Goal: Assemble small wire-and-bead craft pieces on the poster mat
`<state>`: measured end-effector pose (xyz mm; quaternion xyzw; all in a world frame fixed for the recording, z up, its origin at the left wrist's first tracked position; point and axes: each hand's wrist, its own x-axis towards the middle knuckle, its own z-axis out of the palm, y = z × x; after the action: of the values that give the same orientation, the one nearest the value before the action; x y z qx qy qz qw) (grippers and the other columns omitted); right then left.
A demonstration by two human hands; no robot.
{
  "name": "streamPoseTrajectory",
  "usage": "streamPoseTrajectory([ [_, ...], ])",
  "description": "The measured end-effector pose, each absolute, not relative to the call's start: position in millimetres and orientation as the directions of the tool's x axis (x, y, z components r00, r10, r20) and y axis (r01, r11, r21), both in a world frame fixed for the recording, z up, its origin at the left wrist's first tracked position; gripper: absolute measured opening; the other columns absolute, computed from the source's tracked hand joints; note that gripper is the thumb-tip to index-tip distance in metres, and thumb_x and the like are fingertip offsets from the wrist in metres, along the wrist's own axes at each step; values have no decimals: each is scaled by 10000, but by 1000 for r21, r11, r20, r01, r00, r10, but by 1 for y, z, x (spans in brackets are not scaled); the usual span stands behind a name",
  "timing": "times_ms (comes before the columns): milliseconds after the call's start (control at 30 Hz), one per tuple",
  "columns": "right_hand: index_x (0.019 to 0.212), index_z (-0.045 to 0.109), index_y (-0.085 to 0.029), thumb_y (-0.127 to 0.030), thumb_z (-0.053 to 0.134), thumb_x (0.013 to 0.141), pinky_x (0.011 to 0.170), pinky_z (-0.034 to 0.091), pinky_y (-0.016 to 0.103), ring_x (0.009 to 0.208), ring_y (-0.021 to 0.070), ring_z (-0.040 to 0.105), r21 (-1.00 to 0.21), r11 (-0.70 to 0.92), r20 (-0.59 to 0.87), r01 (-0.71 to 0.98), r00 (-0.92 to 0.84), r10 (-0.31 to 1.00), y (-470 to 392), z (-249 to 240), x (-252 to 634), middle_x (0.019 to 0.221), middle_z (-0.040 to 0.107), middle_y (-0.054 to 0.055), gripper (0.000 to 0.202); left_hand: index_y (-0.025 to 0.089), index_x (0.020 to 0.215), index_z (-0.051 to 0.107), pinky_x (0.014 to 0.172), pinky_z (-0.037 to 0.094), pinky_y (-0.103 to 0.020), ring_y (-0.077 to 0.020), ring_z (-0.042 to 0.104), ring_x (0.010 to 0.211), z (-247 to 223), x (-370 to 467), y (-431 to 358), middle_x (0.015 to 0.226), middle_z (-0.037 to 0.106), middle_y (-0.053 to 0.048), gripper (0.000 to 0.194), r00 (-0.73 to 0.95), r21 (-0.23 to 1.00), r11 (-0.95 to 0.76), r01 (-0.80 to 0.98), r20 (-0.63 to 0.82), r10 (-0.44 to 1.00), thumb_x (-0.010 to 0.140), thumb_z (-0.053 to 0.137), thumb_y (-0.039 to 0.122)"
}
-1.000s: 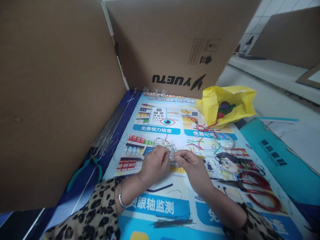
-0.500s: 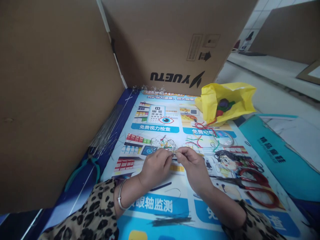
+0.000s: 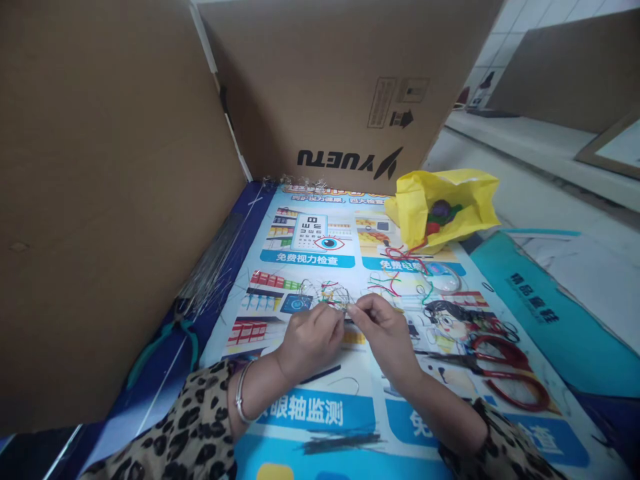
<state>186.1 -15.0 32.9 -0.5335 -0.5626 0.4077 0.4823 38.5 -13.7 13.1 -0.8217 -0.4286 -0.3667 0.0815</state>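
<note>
A thin wire frame (image 3: pixel 327 290) with small red, green and yellow bits lies at the middle of the printed sheet, just beyond my fingers. My left hand (image 3: pixel 313 337) is closed on the near edge of this frame, fingertips pressed together. Touching the same spot from the right, my right hand (image 3: pixel 384 331) pinches with thumb and forefinger; the piece between those fingertips is too small to make out clearly. The two hands nearly meet.
Red-handled scissors (image 3: pixel 515 370) lie right, a yellow bag (image 3: pixel 450 207) behind them. Teal pliers (image 3: pixel 173 333) and a bundle of wires (image 3: pixel 213 267) are left. Short dark wires (image 3: pixel 343 441) lie in front. Cardboard walls (image 3: pixel 325 80) stand behind and left.
The view has shifted slightly. My right hand's fingertips have moved a little lower, close beside my left hand, which keeps its closed hold.
</note>
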Motion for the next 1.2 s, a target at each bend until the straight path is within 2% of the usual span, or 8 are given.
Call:
streamPoseTrajectory([
  [100, 616, 487, -189, -330, 610, 759, 554, 311, 235, 573, 103, 381, -992, 47, 48, 117, 4, 999, -11, 32, 187, 574, 441, -50, 236, 183, 647, 488, 509, 306, -263, -104, 477, 530, 11, 37, -12, 562, 489, 25, 181, 401, 121, -638, 761, 686, 607, 827, 476, 165],
  [167, 597, 467, -189, -323, 610, 757, 556, 298, 235, 563, 99, 359, -1000, -15, -15, 10, -25, 1000, -9, 31, 186, 554, 418, -56, 253, 182, 642, 483, 503, 304, -258, -101, 472, 523, 11, 37, -12, 558, 489, 26, 181, 394, 131, -638, 758, 687, 610, 822, 475, 159],
  [333, 584, 446, -186, -298, 609, 759, 580, 284, 241, 567, 96, 341, -982, -85, -75, -170, -69, 995, -11, 25, 184, 543, 400, -60, 265, 178, 697, 505, 505, 329, -234, -100, 511, 553, 12, 38, -9, 586, 530, 25, 104, 297, 293, -579, 761, 635, 713, 797, 485, 159],
  [533, 594, 452, -185, -285, 584, 775, 599, 284, 257, 583, 105, 359, -970, -110, -89, -218, -104, 991, -13, 20, 185, 551, 407, -52, 245, 174, 709, 509, 522, 370, -213, -96, 534, 559, 13, 37, -8, 604, 569, 20, 88, 231, 393, -541, 744, 608, 760, 794, 493, 188],
  [667, 593, 461, -183, -269, 591, 761, 585, 277, 250, 573, 100, 344, -983, -88, -71, -160, -110, 991, -12, 23, 187, 548, 401, -56, 229, 169, 720, 522, 526, 387, -213, -98, 545, 568, 16, 35, -8, 620, 580, 12, 97, 240, 398, -544, 738, 599, 764, 808, 486, 191],
  [800, 597, 464, -185, -302, 596, 758, 561, 269, 239, 558, 95, 321, -992, -77, -69, -97, -86, 994, -9, 25, 188, 540, 390, -62, 239, 183, 848, 576, 520, 384, -214, -110, 583, 647, 20, 32, -7, 709, 618, 0, 121, 319, 337, -572, 748, 574, 754, 852, 456, 201],
  [933, 617, 468, -190, -326, 577, 775, 567, 286, 235, 571, 98, 332, -999, -30, -28, -19, -84, 996, -9, 23, 188, 562, 391, -60, 235, 206, 828, 608, 481, 351, -219, -102, 557, 582, 22, 32, -6, 650, 593, 14, 162, 334, 291, -576, 764, 585, 739, 864, 452, 226],
  [1200, 656, 479, -193, -283, 500, 796, 543, 307, 227, 574, 106, 387, -935, 128, 66, 332, -191, 979, -10, 32, 188, 586, 422, -48, 168, 194, 777, 616, 464, 327, -231, -97, 505, 515, 22, 32, -6, 620, 578, 14, 163, 328, 240, -580, 778, 633, 701, 841, 467, 188],
])
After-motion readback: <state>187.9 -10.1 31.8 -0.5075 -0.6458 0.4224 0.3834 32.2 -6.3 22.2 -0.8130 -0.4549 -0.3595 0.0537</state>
